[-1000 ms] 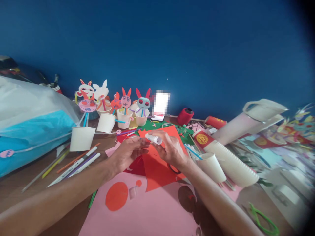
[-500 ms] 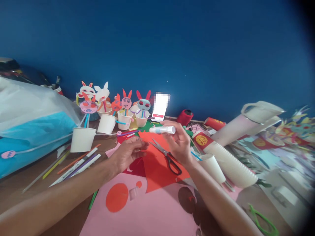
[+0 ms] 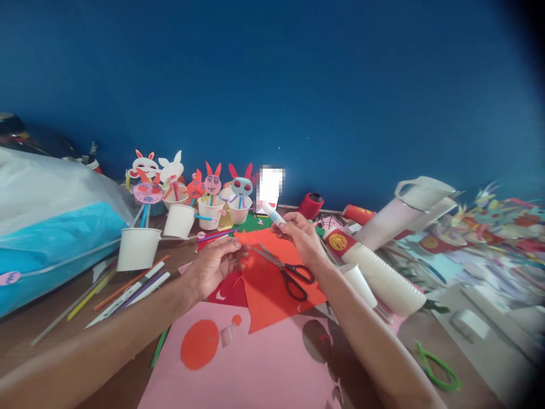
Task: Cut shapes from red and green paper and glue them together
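One white tube point(image 3: 273, 216) sat pinched in my right hand point(image 3: 303, 238), beyond my curled left hand point(image 3: 215, 267), whose grip I couldn't tell.

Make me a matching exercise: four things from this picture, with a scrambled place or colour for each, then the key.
Things:
1. Scissors
2. White tube
3. Large paper circle
4. Wall

Places or colours:
A. On the pink sheet
B. Blue
C. On the orange sheet
D. In the right hand

Pairs: 1-C, 2-D, 3-A, 4-B
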Action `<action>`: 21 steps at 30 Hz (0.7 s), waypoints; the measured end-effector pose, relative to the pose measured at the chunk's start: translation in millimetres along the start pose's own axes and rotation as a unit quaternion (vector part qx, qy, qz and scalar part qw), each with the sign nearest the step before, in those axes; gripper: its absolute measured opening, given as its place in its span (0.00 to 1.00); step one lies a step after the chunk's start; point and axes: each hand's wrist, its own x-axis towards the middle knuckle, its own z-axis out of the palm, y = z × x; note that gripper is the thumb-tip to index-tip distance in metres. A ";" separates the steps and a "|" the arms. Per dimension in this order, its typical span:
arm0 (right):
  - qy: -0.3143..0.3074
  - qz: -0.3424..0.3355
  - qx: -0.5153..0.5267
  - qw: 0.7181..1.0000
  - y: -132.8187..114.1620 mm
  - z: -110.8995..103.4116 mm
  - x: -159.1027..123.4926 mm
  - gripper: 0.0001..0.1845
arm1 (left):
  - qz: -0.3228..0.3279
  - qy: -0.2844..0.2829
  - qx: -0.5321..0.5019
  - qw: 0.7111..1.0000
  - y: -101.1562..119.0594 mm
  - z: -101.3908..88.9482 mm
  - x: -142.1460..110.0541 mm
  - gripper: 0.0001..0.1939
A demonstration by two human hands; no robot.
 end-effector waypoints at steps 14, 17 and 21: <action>-0.065 0.061 0.084 0.993 22.4 47.8 -49.2 0.13 | 0.088 -0.045 0.110 0.989 -7.3 13.4 -12.9 0.03; -0.095 0.056 0.085 0.990 22.9 52.8 -54.0 0.14 | 0.102 -0.055 0.101 0.988 -6.9 12.2 -13.5 0.03; -0.142 0.068 0.065 0.985 16.6 40.3 -49.9 0.13 | 0.120 -0.055 0.100 0.986 -1.5 11.5 -13.1 0.03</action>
